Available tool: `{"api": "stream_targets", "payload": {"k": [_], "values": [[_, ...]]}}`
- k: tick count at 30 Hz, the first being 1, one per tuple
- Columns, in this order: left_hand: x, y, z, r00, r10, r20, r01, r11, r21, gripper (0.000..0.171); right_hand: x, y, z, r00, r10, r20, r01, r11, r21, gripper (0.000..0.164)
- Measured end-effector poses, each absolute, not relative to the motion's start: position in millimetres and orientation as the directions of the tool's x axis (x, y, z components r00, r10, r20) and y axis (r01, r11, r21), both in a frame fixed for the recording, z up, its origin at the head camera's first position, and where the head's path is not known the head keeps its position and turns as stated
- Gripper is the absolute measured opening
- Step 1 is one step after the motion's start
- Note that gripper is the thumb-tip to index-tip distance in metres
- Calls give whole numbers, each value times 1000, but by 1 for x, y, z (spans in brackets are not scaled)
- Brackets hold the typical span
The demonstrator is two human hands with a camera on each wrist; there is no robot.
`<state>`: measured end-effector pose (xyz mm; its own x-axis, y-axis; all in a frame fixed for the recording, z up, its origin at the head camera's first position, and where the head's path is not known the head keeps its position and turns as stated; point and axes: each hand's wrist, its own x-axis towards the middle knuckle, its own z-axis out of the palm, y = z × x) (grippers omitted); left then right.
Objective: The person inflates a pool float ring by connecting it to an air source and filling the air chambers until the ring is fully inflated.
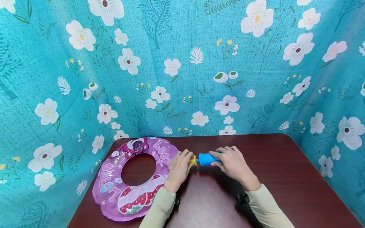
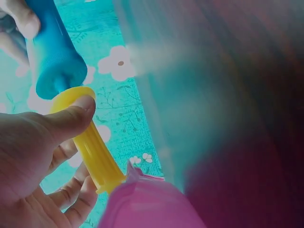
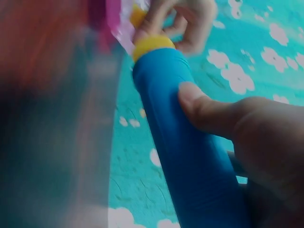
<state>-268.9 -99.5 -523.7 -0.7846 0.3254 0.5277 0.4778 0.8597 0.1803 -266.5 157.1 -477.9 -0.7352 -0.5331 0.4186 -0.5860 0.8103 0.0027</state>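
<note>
A purple inflatable swim ring [image 1: 105,171] with a cartoon bear and strawberry prints lies on the left of the table. My left hand [image 1: 178,167] is at its right edge, pinching a ribbed yellow nozzle [image 2: 95,152] with the thumb at its wide flange. In the left wrist view the nozzle's narrow end meets a pink fold of the ring [image 2: 149,204]. My right hand [image 1: 234,163] grips the blue cylinder of a hand pump [image 1: 206,159], thumb along its side. The pump's blue tip [image 2: 61,84] points at the flange, in line with the nozzle.
The dark red-brown table [image 1: 271,167] reaches back to a turquoise floral curtain [image 1: 182,79], which also hangs along both sides. Both forearms, in beige sleeves [image 1: 269,205], come in from the front, with dark straps at the wrists.
</note>
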Motion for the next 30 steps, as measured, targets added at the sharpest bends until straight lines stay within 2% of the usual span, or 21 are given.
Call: {"api": "stream_targets", "payload": {"k": [6,15,24,30], "values": [[-268,-98,-524,-808,319,495,465,862,204,28,-269,155,-485,-737,-548,395,-605,796,-25,48],[-269,-105,-523,-831,297,470,445,862,242,26,-272,198,-465,-779,-499,380,-575,810,-117,50],[-269,-101,-523,-789,336,514,484,855,185,25,-270,166,-478,-697,-562,445,-614,788,33,48],[-269,-101,-523,-804,322,500,476,853,216,28,-268,150,-484,-694,-573,436,-616,786,51,47]]}}
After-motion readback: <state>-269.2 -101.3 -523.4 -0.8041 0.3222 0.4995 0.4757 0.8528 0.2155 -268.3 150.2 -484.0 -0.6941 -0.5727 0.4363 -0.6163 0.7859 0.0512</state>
